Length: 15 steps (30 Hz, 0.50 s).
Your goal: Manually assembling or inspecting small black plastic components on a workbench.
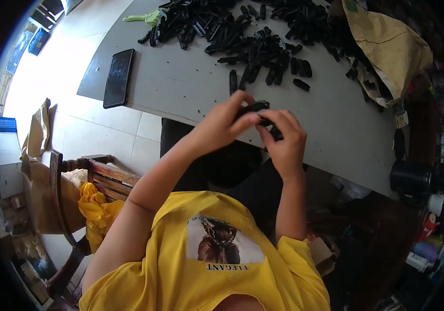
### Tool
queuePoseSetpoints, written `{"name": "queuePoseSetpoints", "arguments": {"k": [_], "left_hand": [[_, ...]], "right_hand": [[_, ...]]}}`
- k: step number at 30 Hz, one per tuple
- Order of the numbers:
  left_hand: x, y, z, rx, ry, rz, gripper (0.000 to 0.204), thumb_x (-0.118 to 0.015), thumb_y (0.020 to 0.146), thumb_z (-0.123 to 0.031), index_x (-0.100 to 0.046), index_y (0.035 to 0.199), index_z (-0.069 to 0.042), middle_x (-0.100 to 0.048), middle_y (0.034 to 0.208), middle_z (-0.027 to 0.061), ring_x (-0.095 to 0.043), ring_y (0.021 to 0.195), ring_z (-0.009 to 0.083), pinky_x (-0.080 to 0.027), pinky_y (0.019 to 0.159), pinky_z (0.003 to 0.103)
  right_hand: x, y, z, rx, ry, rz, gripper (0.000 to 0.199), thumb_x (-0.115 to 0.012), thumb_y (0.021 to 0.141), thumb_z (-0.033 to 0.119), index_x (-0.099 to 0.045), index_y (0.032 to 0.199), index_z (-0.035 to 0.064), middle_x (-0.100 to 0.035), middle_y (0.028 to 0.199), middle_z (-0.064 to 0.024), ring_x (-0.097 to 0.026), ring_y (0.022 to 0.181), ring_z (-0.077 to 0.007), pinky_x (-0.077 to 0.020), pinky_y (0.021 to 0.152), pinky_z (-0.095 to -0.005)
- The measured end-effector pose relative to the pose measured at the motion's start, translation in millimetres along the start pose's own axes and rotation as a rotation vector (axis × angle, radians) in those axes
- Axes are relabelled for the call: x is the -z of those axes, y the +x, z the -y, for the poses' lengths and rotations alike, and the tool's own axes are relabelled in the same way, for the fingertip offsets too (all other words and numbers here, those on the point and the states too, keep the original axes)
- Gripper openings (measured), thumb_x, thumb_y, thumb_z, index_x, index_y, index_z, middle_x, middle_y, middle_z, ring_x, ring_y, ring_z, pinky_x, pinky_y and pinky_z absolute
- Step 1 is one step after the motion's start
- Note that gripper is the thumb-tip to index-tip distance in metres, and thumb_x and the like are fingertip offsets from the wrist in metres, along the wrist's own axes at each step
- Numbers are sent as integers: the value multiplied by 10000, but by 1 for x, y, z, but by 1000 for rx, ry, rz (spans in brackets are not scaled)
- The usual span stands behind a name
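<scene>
- Both hands meet just over the near edge of the grey tabletop [191, 88], working one small black plastic piece [253, 108].
- Left hand [222, 127]: grip narrow, fingertips pinched on the piece's upper end.
- Right hand [284, 142]: fingers curled tight around the lower end, so the grip is closed on the same piece.
- Behind the hands, a big heap of black plastic pieces [253, 36] sprawls across the tabletop.
- A dark phone [119, 78] lies flat at the left edge.
- A brown paper sack [388, 49] slumps at the right.
</scene>
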<state>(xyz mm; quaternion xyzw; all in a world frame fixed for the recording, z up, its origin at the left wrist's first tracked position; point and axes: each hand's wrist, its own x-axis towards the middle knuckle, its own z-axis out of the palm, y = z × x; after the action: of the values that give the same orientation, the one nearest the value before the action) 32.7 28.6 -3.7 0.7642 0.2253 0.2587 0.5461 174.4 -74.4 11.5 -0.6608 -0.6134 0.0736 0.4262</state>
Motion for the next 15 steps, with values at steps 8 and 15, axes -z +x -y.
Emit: {"name": "queuePoseSetpoints", "arguments": {"k": [8,15], "left_hand": [[-10,-14,-24,-45,162,135,352,-547,889,-218,-404,1102,22,-571,829,253,-548,776,437,-431,639,440],[-16,-24,-23,-149,164,156,309,-531,883,-140,-394,1109,21,-563,913,265,-534,843,445,-423,672,443]], "right_hand": [[7,-26,6,-474,735,-124,189,-701,749,30,-601,906,-7,-569,789,1,-497,682,-44,-399,633,-173],[2,-33,15,-411,744,-180,264,-727,740,71,-570,940,-3,-572,776,-4,-507,682,-53,-403,621,-174]]}}
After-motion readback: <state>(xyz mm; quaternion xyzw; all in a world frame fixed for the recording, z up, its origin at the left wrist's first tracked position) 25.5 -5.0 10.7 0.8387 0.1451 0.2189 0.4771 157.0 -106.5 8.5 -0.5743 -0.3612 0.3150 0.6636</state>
